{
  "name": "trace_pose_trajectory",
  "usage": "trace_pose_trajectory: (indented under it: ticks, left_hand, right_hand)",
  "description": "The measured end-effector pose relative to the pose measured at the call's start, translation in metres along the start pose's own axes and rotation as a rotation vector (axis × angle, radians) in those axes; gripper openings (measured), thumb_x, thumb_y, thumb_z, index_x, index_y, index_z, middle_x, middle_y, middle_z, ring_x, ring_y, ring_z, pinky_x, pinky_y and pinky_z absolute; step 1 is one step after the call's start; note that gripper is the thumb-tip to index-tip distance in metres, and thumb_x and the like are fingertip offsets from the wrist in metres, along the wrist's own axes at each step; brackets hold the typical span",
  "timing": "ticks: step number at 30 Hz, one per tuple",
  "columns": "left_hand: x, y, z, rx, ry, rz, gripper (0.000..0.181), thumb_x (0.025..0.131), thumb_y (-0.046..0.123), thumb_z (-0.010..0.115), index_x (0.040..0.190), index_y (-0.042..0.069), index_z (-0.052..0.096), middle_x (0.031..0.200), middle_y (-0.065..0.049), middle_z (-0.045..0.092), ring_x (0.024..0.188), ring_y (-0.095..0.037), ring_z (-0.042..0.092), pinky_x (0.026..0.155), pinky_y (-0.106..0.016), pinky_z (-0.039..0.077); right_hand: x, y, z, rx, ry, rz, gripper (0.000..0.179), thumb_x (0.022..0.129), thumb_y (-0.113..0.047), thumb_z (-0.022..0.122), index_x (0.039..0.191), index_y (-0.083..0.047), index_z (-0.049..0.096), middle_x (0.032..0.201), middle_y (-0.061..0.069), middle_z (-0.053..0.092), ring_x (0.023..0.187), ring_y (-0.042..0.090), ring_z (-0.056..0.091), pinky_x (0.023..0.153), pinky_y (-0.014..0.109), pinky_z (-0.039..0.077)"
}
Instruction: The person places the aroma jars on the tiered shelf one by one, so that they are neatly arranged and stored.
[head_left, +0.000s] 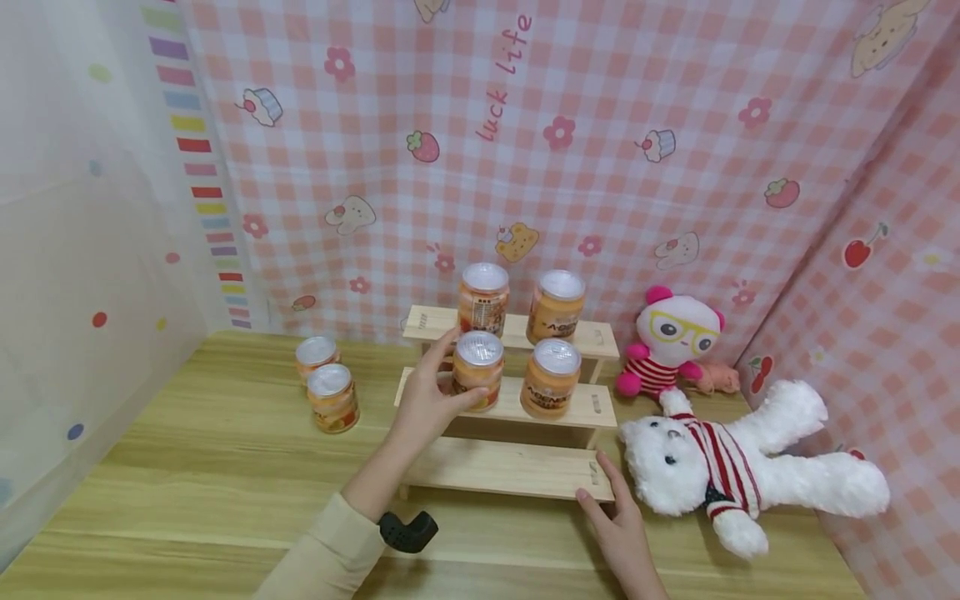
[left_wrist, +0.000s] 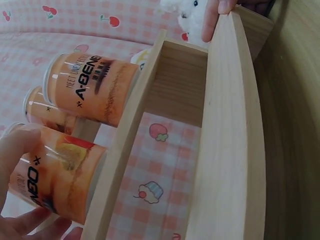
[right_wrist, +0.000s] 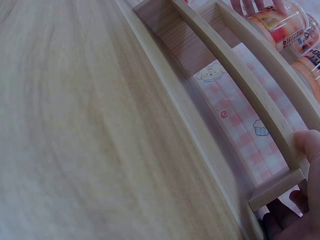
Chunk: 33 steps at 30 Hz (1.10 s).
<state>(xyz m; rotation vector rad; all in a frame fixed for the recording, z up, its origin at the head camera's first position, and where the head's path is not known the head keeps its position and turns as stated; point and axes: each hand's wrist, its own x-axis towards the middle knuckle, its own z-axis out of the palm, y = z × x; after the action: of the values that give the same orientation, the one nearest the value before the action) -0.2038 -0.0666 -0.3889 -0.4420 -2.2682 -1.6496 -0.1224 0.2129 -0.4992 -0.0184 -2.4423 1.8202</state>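
Observation:
My left hand (head_left: 427,400) grips an orange can (head_left: 478,375) with a clear lid, thumb and fingers around its sides. This can stands upright at the left of the middle step of a wooden three-step display stand (head_left: 510,467). In the left wrist view the can (left_wrist: 60,175) shows fruit pictures, its base right at the step. My right hand (head_left: 618,525) holds the right end of the lowest step; in the right wrist view the thumb (right_wrist: 307,142) lies on the board and the fingers curl beside its end. Another can (head_left: 551,383) stands right of the gripped one.
Two cans stand on the top step, one at left (head_left: 483,304) and one at right (head_left: 557,308). Another pair (head_left: 334,404) is on the wooden table (head_left: 225,467) at left. A pink panda plush (head_left: 667,342) and a white bear plush (head_left: 720,467) lie close to the stand's right side.

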Motion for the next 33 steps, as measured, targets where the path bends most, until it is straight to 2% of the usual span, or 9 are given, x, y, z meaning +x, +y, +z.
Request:
trace_pose_trajectory:
  ticks: [7, 11, 16, 25, 33]
  left_hand:
    - [-0.007, 0.004, -0.013, -0.008, 0.035, -0.024, 0.085, 0.076, 0.023, 0.084, 0.147, 0.019, 0.037, 0.130, -0.007, 0.053, 0.116, -0.028, 0.050, 0.091, -0.047, 0.047]
    - [-0.014, 0.004, -0.024, -0.035, 0.062, -0.042, 0.084, 0.076, 0.019, 0.083, 0.147, 0.017, 0.038, 0.130, -0.012, 0.051, 0.118, -0.034, 0.048, 0.092, -0.050, 0.045]
    - [-0.024, 0.003, -0.043, -0.001, 0.112, -0.040, 0.081, 0.076, 0.011, 0.083, 0.145, 0.014, 0.041, 0.128, -0.014, 0.054, 0.116, -0.033, 0.049, 0.090, -0.051, 0.045]
    - [-0.037, -0.012, -0.076, 0.079, 0.213, -0.049, 0.078, 0.076, 0.009, 0.082, 0.143, 0.014, 0.041, 0.126, -0.010, 0.053, 0.115, -0.033, 0.049, 0.090, -0.050, 0.044]
    - [-0.043, -0.028, -0.098, 0.086, 0.281, -0.121, 0.080, 0.077, 0.012, 0.081, 0.145, 0.010, 0.038, 0.129, -0.011, 0.051, 0.117, -0.031, 0.046, 0.095, -0.048, 0.043]
  right_hand:
    - [-0.001, -0.002, 0.000, -0.001, 0.002, -0.009, 0.068, 0.094, -0.019, 0.064, 0.150, -0.006, 0.028, 0.154, 0.018, 0.022, 0.140, 0.031, 0.015, 0.111, 0.052, 0.015]
    - [-0.001, -0.003, 0.000, -0.008, 0.010, -0.014, 0.068, 0.093, -0.022, 0.065, 0.149, -0.006, 0.030, 0.154, 0.017, 0.023, 0.140, 0.031, 0.015, 0.111, 0.054, 0.015]
    - [-0.002, -0.004, 0.001, -0.009, 0.017, -0.013, 0.067, 0.093, -0.025, 0.065, 0.149, -0.007, 0.032, 0.154, 0.016, 0.024, 0.140, 0.031, 0.016, 0.111, 0.053, 0.015]
    - [-0.003, -0.003, 0.001, -0.003, 0.016, 0.000, 0.068, 0.093, -0.025, 0.065, 0.149, -0.006, 0.031, 0.154, 0.016, 0.023, 0.139, 0.030, 0.018, 0.111, 0.051, 0.017]
    - [-0.002, -0.003, 0.000, -0.009, 0.011, 0.006, 0.068, 0.093, -0.023, 0.065, 0.150, -0.007, 0.030, 0.155, 0.015, 0.023, 0.139, 0.028, 0.018, 0.112, 0.049, 0.017]
